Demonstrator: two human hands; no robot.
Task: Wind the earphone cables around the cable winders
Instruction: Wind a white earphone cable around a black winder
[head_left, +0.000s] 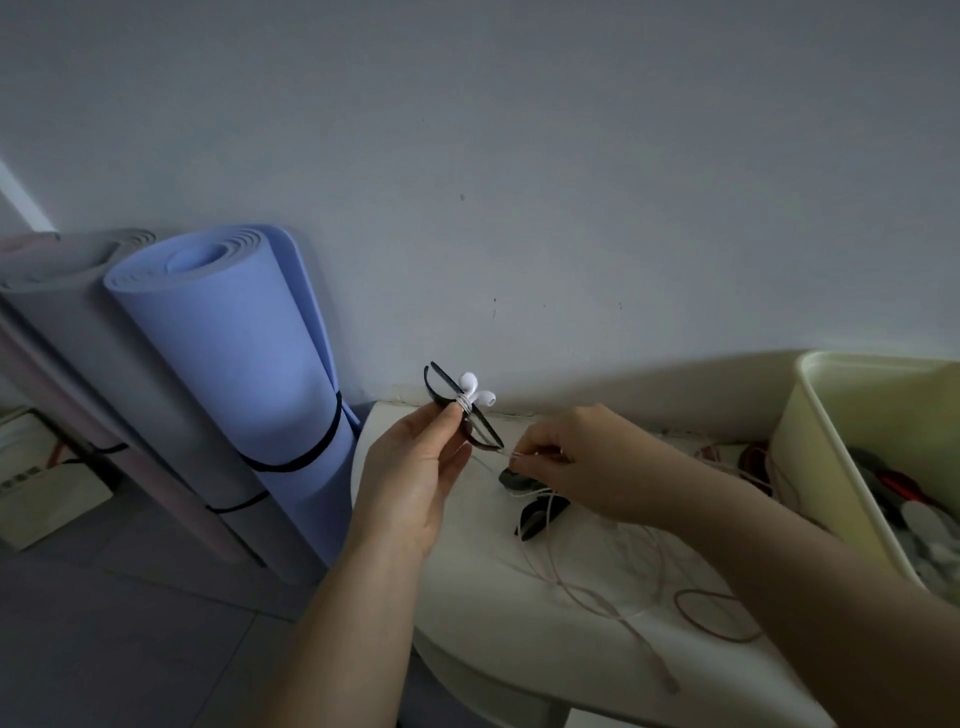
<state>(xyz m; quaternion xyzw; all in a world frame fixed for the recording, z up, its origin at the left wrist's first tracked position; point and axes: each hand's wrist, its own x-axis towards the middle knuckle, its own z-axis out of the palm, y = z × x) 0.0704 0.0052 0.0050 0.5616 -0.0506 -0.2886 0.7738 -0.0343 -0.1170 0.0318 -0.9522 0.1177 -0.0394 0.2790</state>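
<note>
blue mat (234, 364), bin (831, 441), loose cable (563, 587)

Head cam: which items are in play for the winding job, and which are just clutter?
In play: left hand, black winder, white earbuds, white cable, right hand.
Clutter: blue mat, grey mat, cream bin, brown loop.

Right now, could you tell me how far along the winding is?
Barely begun. Done: the earbuds sit at the winder with a few turns around its middle. In hand: left hand holds the winder, right hand pinches the cable. Left: most of it lies loose on the table, and a second winder lies unused.
</note>
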